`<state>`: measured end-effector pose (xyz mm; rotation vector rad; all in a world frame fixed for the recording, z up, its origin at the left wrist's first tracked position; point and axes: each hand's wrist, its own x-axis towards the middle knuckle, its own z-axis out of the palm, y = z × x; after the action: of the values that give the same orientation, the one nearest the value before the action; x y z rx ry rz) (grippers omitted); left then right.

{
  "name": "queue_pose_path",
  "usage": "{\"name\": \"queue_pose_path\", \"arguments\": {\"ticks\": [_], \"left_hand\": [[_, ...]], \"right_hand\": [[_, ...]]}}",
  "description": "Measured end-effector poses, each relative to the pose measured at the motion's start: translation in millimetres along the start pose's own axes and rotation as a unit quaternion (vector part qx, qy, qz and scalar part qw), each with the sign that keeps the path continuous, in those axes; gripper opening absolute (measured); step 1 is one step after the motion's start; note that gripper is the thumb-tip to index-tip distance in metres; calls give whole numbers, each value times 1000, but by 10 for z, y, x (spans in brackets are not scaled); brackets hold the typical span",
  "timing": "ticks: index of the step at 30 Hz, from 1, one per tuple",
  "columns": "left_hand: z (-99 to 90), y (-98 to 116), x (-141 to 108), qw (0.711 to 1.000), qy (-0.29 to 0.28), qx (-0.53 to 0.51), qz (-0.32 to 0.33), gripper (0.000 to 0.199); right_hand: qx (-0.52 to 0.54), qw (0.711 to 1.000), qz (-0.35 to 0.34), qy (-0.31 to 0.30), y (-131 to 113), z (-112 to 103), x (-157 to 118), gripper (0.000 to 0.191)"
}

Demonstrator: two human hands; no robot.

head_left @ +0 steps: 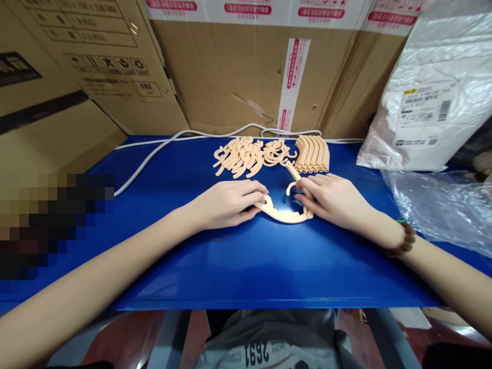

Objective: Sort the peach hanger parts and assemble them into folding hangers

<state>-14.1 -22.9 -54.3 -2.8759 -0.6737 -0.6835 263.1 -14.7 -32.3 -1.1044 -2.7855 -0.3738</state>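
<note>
A cream-coloured plastic piece with curved arms and a hook (pixel 286 215) lies over the blue table between my hands. My left hand (pixel 234 202) has its fingers closed round the left end of its curved arm. My right hand (pixel 332 197) grips the straight upper arm near the joint at the piece's right end. Behind my hands are a loose pile of curved cream pieces (pixel 242 156), a smaller heap of hook-shaped pieces (pixel 274 152) and a neat row of stacked curved arms (pixel 313 154).
Cardboard boxes (pixel 238 72) stand along the back and left of the blue table (pixel 238 266). A white cable (pixel 154 151) runs along the back. At the right are a white parcel bag (pixel 423 118) and clear plastic film (pixel 442 205).
</note>
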Motion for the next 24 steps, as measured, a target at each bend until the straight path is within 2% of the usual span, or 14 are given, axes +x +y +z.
{"name": "queue_pose_path", "arguments": {"ticks": [9, 14, 19, 24], "left_hand": [[19, -10, 9, 1000, 4, 2, -7, 14], [12, -14, 27, 999, 8, 42, -9, 15], [7, -14, 28, 994, -12, 81, -74, 15], [23, 20, 17, 989, -44, 42, -132, 17]], "right_hand": [[17, 1000, -15, -9, -18, -15, 4, 26], [78, 996, -44, -1, -75, 2, -7, 27], [126, 990, -61, -23, -151, 4, -20, 34], [149, 986, -65, -37, -200, -16, -34, 23]]}}
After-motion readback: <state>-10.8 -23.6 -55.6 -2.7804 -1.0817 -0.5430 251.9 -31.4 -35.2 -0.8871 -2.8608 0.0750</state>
